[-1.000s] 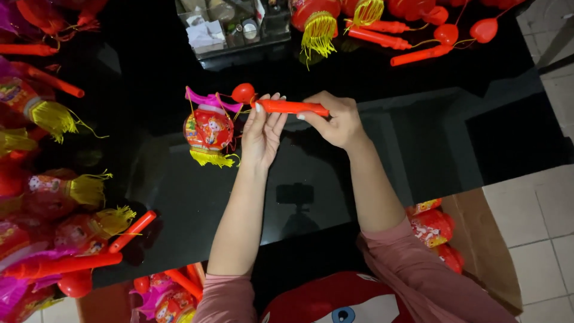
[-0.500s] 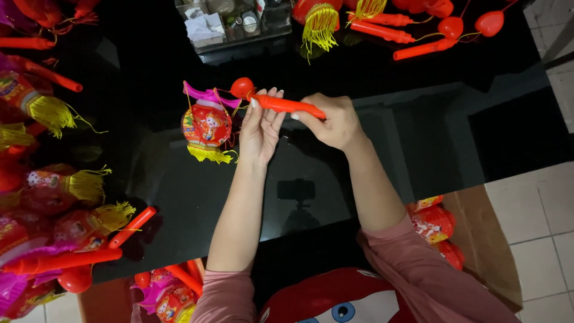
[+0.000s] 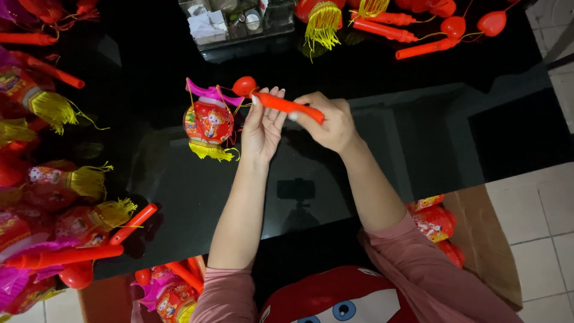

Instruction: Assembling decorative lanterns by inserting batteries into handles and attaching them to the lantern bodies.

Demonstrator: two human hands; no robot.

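the red plastic handle stick (image 3: pixel 291 106) sits just above the table's middle, its free end with a round red bulb (image 3: pixel 244 85) pointing toward ten o'clock; the right hand (image 3: pixel 327 122) is clenched around its other end, while the left hand (image 3: pixel 261 127) lies flat-fingered against the shaft, gripping nothing. at nine o'clock of the left hand the small red lantern (image 3: pixel 208 124) with yellow fringe rests on the black glass table (image 3: pixel 382 143). judging by this, steadying the shaft and keeping the lantern's thin strings untangled matters most

head cam | looks steeply down | near, over black table (image 3: pixel 418 119)
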